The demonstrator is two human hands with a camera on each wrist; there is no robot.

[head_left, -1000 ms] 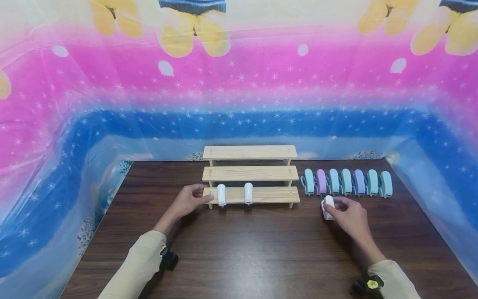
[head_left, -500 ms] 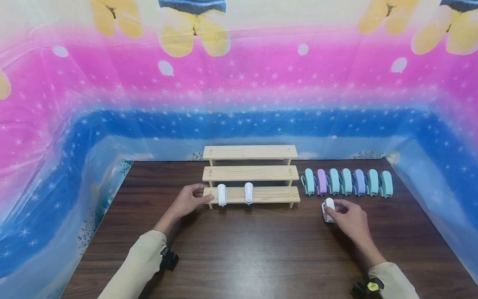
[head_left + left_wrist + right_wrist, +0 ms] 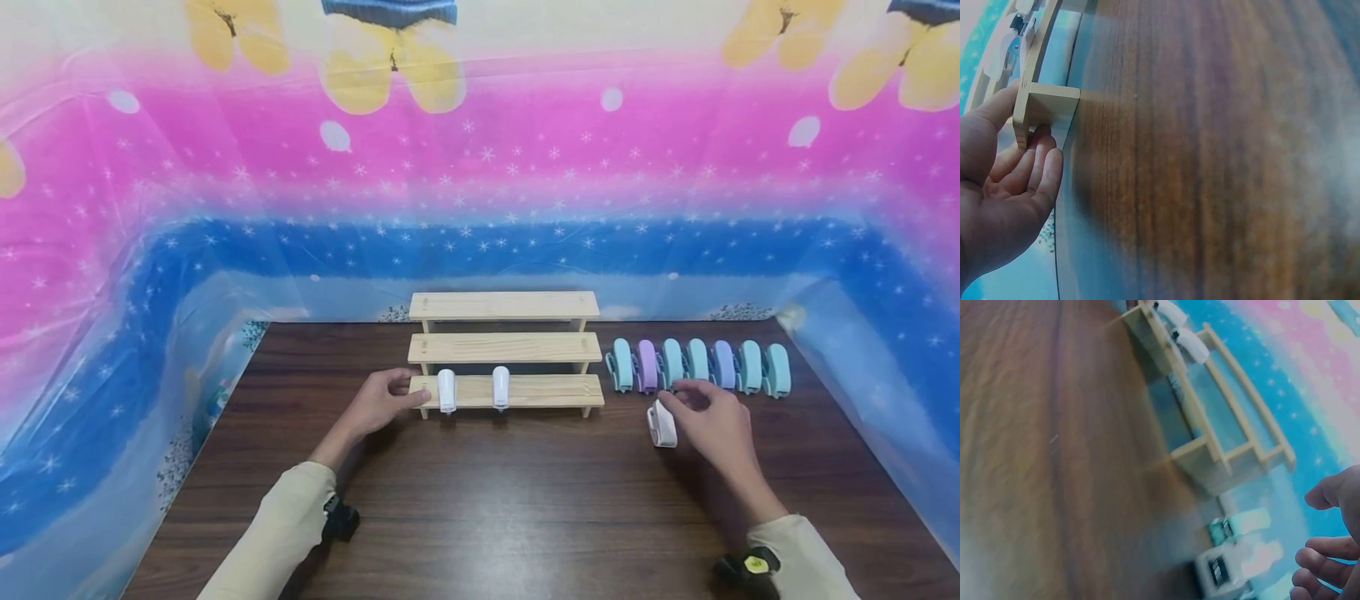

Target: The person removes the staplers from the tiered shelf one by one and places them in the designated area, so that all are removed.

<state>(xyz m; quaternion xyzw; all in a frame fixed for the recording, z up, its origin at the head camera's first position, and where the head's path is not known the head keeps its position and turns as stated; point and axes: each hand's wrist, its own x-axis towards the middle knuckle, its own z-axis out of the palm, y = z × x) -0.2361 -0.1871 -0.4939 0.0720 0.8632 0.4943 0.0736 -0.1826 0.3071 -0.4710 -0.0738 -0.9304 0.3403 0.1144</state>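
Observation:
At the left end of the lowest step of a three-tier wooden stand (image 3: pixel 547 390), my left hand (image 3: pixel 381 402) pinches the board. In the left wrist view its thumb lies over the board and the fingers (image 3: pixel 1047 178) are underneath. Two small white staplers, one left (image 3: pixel 447 390) and one nearer the middle (image 3: pixel 500 387), sit on that step. A third white stapler (image 3: pixel 663 425) stands on the table, right of the stand. Just beside and above it is my right hand (image 3: pixel 716 425); the right wrist view shows its thumb and fingers (image 3: pixel 1329 565) spread, holding nothing.
Several staplers line up behind my right hand, mint ones such as the leftmost (image 3: pixel 620 365), a purple one (image 3: pixel 646 367) and a blue-violet one (image 3: pixel 723 364). The dark wooden table (image 3: pixel 495 500) meets a patterned cloth backdrop (image 3: pixel 480 242) behind.
My right hand moved the white stapler slightly toward the front, then let go and drew up and right from it. My left hand stays on the stand.

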